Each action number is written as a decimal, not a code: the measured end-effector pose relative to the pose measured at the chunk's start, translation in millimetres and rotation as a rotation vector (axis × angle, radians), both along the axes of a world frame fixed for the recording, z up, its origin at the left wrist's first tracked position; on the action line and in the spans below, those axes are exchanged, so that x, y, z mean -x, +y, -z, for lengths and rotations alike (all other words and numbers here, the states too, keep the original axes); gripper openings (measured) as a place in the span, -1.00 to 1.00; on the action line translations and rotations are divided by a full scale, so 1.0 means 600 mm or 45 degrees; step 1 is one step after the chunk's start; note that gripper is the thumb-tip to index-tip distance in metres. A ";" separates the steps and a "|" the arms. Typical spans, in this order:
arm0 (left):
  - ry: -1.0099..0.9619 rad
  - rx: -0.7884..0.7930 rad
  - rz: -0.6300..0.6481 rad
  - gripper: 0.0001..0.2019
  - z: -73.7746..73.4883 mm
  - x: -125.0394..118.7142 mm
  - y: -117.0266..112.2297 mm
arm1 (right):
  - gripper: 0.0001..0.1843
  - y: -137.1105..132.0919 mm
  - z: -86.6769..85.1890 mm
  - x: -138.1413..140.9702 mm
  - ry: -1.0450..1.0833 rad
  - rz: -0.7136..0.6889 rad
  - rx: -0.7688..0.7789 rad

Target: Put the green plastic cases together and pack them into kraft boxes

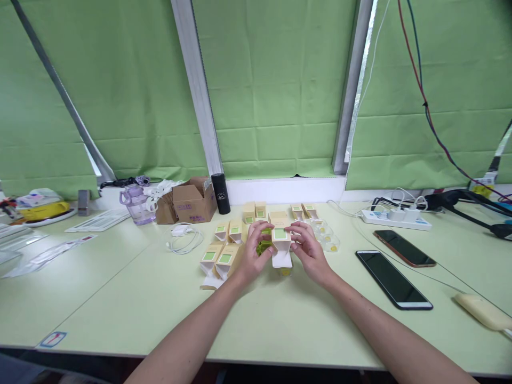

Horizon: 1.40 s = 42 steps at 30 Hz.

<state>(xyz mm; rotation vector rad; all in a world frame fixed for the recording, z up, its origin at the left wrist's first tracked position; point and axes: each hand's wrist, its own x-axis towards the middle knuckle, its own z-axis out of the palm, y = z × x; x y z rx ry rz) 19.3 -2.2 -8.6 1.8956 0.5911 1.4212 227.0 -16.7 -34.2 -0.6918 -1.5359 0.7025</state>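
In front of me, a small tan cardboard box (281, 233) with a green label is held between both hands. My left hand (255, 249) grips its left side with the fingertips and thumb. From the right, my right hand (311, 249) pinches the opposite side. The box's white-lined flap hangs down towards me. Below it shows a small clear and yellow item (285, 272), partly hidden. Near my left wrist stand similar boxes (225, 258) with open flaps, and several more are farther back. Clear round plastic containers (331, 242) with yellow spots lie beyond my right hand.
Two phones (394, 280) and a cream-coloured device (482, 311) lie on the right. Behind them is a power strip (396, 218) with cables. A black bottle (221, 193), brown carton (196, 200), purple jug (138, 205) and coiled white cable (186, 239) stand or lie to the left.
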 end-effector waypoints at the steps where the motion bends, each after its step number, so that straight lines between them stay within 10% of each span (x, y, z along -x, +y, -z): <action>1: 0.023 -0.002 -0.006 -0.60 0.000 0.000 -0.001 | -0.66 0.000 0.000 0.000 -0.002 0.002 0.000; 42: 0.022 0.058 -0.231 -0.68 -0.001 -0.017 -0.004 | -0.61 -0.007 -0.007 0.002 -0.007 0.031 -0.010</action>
